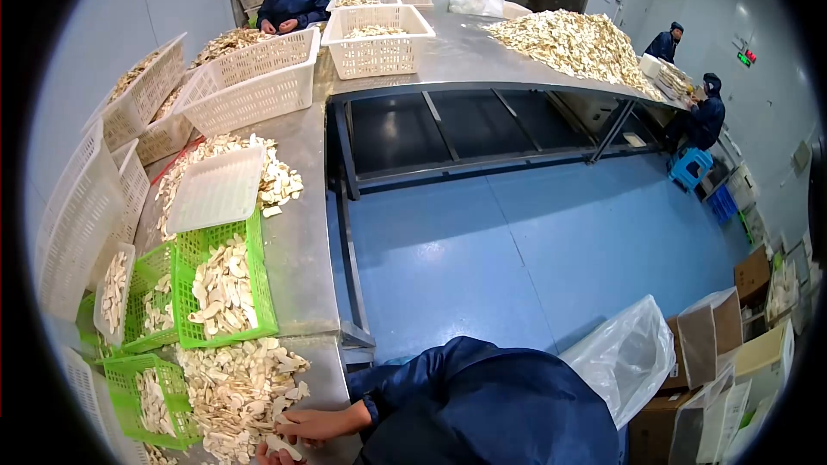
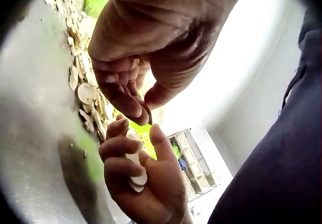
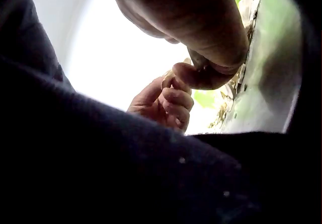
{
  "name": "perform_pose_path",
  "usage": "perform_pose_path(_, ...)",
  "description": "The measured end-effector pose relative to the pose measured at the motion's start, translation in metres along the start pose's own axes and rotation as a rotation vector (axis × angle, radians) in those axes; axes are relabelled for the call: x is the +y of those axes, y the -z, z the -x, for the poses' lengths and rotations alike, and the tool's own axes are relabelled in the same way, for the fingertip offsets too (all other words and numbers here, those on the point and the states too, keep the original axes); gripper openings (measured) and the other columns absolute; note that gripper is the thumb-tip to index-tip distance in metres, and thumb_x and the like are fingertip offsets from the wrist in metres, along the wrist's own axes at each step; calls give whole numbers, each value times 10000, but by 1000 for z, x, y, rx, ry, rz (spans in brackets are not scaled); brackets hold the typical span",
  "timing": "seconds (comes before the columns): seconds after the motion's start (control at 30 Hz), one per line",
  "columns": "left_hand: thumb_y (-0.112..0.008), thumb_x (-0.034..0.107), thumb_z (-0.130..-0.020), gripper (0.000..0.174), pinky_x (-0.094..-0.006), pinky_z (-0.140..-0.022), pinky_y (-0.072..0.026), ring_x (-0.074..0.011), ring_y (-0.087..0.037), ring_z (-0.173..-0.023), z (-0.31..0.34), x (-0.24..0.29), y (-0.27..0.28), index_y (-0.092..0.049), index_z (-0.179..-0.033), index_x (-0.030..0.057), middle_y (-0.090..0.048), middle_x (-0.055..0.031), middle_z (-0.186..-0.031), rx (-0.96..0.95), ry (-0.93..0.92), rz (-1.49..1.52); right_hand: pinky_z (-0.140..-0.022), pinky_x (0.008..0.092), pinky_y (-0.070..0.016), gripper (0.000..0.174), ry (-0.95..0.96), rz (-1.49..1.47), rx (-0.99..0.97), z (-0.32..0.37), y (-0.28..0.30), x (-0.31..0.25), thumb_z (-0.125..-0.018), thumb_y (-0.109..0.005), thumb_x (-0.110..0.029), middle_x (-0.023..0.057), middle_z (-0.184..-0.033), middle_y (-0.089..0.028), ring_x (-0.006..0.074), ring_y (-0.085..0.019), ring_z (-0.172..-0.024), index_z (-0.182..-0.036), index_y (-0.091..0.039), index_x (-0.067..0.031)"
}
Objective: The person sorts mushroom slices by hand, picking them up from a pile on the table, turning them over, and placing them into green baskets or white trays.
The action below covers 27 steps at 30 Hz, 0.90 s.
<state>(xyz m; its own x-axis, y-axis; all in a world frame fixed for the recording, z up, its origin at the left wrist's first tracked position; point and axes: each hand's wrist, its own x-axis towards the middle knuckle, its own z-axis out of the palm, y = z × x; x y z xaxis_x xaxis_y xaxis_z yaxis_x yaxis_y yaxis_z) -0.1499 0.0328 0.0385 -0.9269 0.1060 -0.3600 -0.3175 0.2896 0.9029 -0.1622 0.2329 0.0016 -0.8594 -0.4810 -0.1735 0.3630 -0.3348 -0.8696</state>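
Observation:
My right hand (image 1: pixel 323 424) is over the table's near edge, fingers curled round a pale dried mushroom slice (image 2: pixel 135 171) that shows against its palm in the left wrist view. Close beside it, my left hand (image 2: pixel 151 48) pinches a thin slice (image 2: pixel 147 112) between thumb and fingertips. The two hands' fingertips nearly meet. A loose heap of mushroom slices (image 1: pixel 237 383) spreads on the metal table just beyond them. Green baskets (image 1: pixel 267 293) partly filled with slices stand around that heap.
White crates (image 1: pixel 250 90) line the wall side and far end of the table (image 1: pixel 306 207). A white tray (image 1: pixel 220 185) lies over more slices. A big slice pile (image 1: pixel 573 43) covers the far table. Other people (image 1: pixel 293 0) sit there. A clear plastic bag (image 1: pixel 624 357) and cartons stand at right.

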Motion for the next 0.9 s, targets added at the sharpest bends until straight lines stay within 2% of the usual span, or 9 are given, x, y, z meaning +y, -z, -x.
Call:
perform_pose_path(0.13,-589,165,-955,532,-284,-587,-514,-169,-618,-757,10,23,-17,-336,-1412,61,-550,-146,-1171,43,-1,39,-491,225,-408,383,-187,-117,-36,11,1,-27,-1012,-380,-451,-26,-789,-533,72,-456,-544,-1022,-505,-90)
perform_pose_path(0.17,-592,147,-950,537,-274,-579,-505,-161,-610,-751,6,15,-16,-334,-1412,55,-554,-143,-1162,25,-84,5,-485,221,-402,387,-251,-151,-53,16,-1,-40,-1011,-379,-450,-28,-779,-529,70,-451,-539,-1033,-508,-85)
perform_pose_path(0.23,-598,111,-939,547,-254,-563,-488,-147,-595,-737,-3,5,-20,-330,-1411,43,-561,-136,-1145,-19,-250,-70,-478,219,-399,378,-150,-148,-153,27,-5,-54,-1004,-397,-438,-22,-745,-519,72,-447,-529,-1060,-512,-82)
perform_pose_path(0.33,-609,91,-929,529,-238,-535,-460,-123,-561,-719,8,25,-22,-365,-1394,34,-564,-109,-1123,-188,-128,20,-469,219,-398,364,-104,-22,-129,22,-6,-43,-993,-420,-417,-17,-698,-504,75,-454,-523,-1099,-516,-82)
perform_pose_path(0.37,-624,92,-920,532,-237,-526,-435,-101,-525,-715,6,18,-20,-388,-1394,42,-565,-86,-1107,-142,-81,20,-467,219,-399,360,-106,39,-95,18,-6,-35,-989,-428,-410,-16,-683,-499,76,-458,-522,-1112,-517,-84)
perform_pose_path(0.5,-672,99,-893,585,-244,-641,-468,-117,-537,-803,-16,-23,-4,-398,-1408,50,-562,-82,-1121,26,-435,-285,-459,228,-406,320,-70,9,-170,16,-2,-19,-972,-449,-391,0,-682,-499,80,-488,-533,-1068,-513,-92)
perform_pose_path(0.57,-709,109,-865,611,-272,-716,-482,-149,-556,-887,-15,-30,4,-419,-1400,51,-563,-91,-1144,54,-379,-320,-452,235,-408,300,-88,73,-154,8,-1,-7,-964,-457,-383,10,-692,-505,85,-503,-538,-1029,-505,-95)
perform_pose_path(0.8,-813,294,-762,819,-430,-983,-432,-315,-497,-1211,13,45,-27,-405,-1426,44,-507,-193,-1316,-86,-665,-674,-416,252,-387,267,-83,47,-156,1,4,3,-947,-475,-357,18,-663,-510,110,-502,-496,-882,-472,-98)
perform_pose_path(0.9,-807,356,-760,873,-442,-1036,-397,-345,-468,-1245,17,55,-38,-375,-1442,24,-466,-221,-1357,-102,-702,-742,-433,255,-392,265,-100,55,-176,4,4,-2,-941,-484,-349,15,-678,-507,105,-507,-522,-867,-473,-95)
